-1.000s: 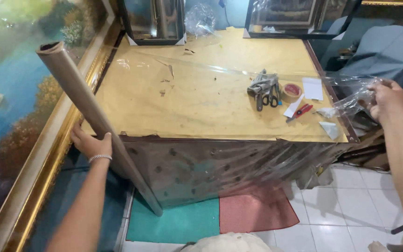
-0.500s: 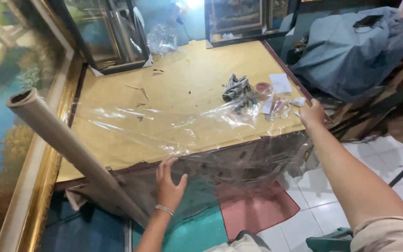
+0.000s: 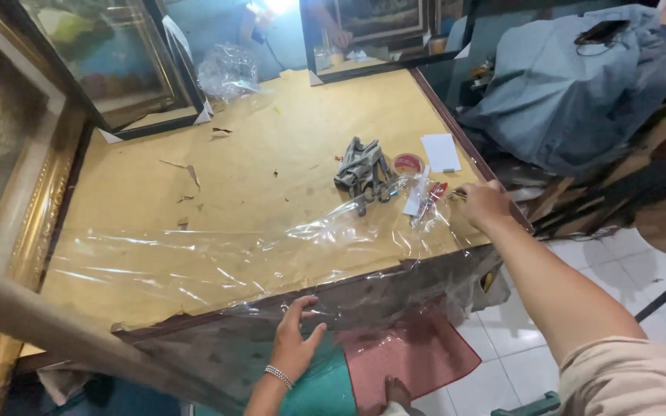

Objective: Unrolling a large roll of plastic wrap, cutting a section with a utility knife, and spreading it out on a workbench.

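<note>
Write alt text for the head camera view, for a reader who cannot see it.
Two bare hands spread a clear plastic sheet over a yellow-brown board: the left hand presses the sheet at the near edge, the right hand grips its far corner. Grey tools and a small red roll lie near the right hand, with framed pictures leaning around.

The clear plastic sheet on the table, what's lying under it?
Under the clear plastic sheet the yellow-brown tabletop shows through. Its right end lies over grey tools, near the right hand. The left hand presses its hanging front, which blurs what hangs behind.
</note>
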